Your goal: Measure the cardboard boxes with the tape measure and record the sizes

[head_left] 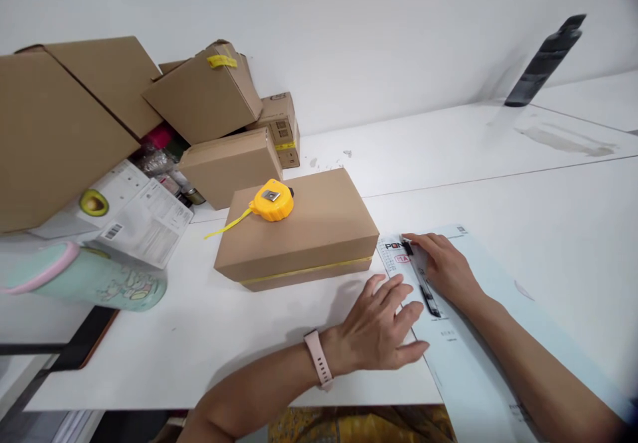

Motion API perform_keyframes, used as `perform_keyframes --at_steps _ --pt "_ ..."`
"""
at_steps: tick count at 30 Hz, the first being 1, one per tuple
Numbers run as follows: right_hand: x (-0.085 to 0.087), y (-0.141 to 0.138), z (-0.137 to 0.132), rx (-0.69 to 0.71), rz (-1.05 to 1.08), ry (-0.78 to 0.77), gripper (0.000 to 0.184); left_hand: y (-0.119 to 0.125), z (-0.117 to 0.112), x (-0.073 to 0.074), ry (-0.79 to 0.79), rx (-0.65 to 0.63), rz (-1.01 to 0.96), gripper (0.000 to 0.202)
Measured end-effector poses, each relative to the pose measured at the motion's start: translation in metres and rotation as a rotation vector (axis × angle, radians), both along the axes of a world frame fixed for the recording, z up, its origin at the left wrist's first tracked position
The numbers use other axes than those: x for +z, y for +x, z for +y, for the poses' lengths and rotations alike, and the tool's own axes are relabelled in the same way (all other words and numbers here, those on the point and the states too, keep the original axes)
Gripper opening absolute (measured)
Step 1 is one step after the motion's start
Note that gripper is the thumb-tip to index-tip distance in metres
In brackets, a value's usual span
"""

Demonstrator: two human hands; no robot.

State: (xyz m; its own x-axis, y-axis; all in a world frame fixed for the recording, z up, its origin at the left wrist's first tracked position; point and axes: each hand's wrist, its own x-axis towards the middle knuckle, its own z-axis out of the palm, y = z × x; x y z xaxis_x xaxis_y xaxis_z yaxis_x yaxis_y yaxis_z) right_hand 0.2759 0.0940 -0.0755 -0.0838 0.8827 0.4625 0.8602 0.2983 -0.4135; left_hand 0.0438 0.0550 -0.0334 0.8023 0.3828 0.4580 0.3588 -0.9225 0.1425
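Note:
My left hand [381, 323], with a pink watch band at the wrist, hovers palm down with its fingers spread, holding nothing. It is beside the left edge of a long light blue printed sheet [478, 356]. My right hand [446, 267] lies on that sheet with its fingers stretched out to the left, at the far end of a slim pen-like item [429, 301] with black ends. Its thumb is mostly hidden. Left of the sheet stands a closed cardboard box [319, 214], with a yellow tape measure [272, 201] on top, its yellow end a little pulled out.
Several cardboard boxes [209, 97] are stacked at the back left. A mint tumbler [114, 283] and a white carton with an avocado picture [144, 210] are at the left. A dark bottle [543, 64] stands far right by the wall. The white table's front edge [174, 408] is near me.

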Motion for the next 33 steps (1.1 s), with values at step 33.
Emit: perform_keyframes --at_steps 33 --pt "0.093 -0.044 -0.049 0.131 0.516 -0.392 0.048 -0.064 -0.112 0.055 -1.47 0.116 -1.094 0.046"
